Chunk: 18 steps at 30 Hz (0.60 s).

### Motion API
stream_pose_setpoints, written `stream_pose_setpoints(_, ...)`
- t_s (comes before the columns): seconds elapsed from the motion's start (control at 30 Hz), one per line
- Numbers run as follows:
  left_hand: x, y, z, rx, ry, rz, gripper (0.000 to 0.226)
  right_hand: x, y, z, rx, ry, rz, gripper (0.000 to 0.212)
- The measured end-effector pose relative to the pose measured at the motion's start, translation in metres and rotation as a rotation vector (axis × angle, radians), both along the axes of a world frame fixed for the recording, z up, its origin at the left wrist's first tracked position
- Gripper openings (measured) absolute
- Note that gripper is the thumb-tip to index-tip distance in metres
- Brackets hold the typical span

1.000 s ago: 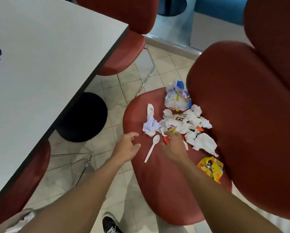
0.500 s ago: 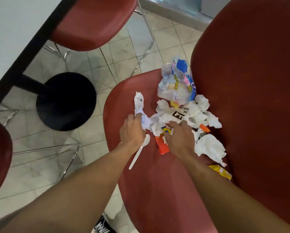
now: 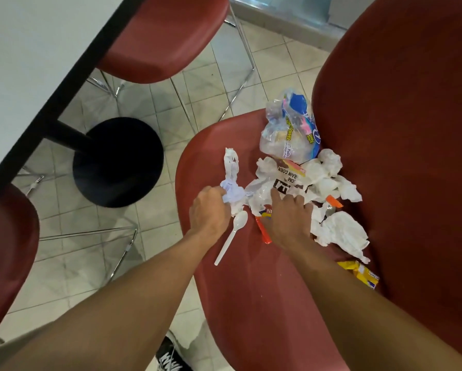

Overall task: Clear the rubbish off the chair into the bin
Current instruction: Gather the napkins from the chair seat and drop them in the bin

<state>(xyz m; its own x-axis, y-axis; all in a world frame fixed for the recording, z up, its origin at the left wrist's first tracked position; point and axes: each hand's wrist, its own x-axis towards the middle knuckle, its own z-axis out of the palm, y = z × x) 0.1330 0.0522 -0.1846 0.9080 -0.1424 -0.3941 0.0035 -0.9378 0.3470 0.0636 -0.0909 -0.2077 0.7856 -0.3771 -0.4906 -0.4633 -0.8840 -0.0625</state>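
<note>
A red chair seat (image 3: pixel 251 303) carries a heap of rubbish. My left hand (image 3: pixel 209 212) closes on a crumpled pale tissue (image 3: pixel 232 192) at the heap's left edge. My right hand (image 3: pixel 287 220) lies flat on a printed snack wrapper (image 3: pixel 283 183), fingers spread. A white plastic spoon (image 3: pixel 231 236) lies between the hands. An orange wrapper (image 3: pixel 263 232) pokes out under the right hand. Crumpled white napkins (image 3: pixel 342 232) lie to the right, a clear plastic bag (image 3: pixel 291 127) at the back, a yellow packet (image 3: pixel 361 273) near my right forearm. No bin is in view.
The chair's red backrest (image 3: pixel 401 129) rises on the right. A grey table (image 3: pixel 23 62) with a black round base (image 3: pixel 117 162) stands left. Two more red chairs (image 3: pixel 160 36) flank it. Tiled floor (image 3: pixel 90 263) and my shoe (image 3: pixel 171 357) show below.
The view has dropped closer to the seat. My left hand moved up past the spoon onto the tissue. My right hand slid forward onto the wrapper.
</note>
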Motion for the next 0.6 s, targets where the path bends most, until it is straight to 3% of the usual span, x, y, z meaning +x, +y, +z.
stream_pose_setpoints(0.07,-0.005,0.003,0.001,-0.011,0.0,0.01,0.034,0.0,0.002,-0.001,0.017,0.049,-0.023,0.083)
stream_pose_setpoints(0.1,-0.008,0.004,0.001,-0.021,-0.003,0.017,0.034,0.0,0.003,-0.003,0.007,0.049,-0.025,0.082)
stream_pose_setpoints(0.27,-0.018,0.012,0.004,-0.015,-0.004,0.044,0.034,-0.006,0.007,-0.006,-0.032,-0.048,-0.045,0.039)
stream_pose_setpoints(0.6,-0.064,0.015,0.051,-0.076,0.012,0.179,0.027,-0.038,0.015,0.061,0.057,-0.299,-0.123,0.025)
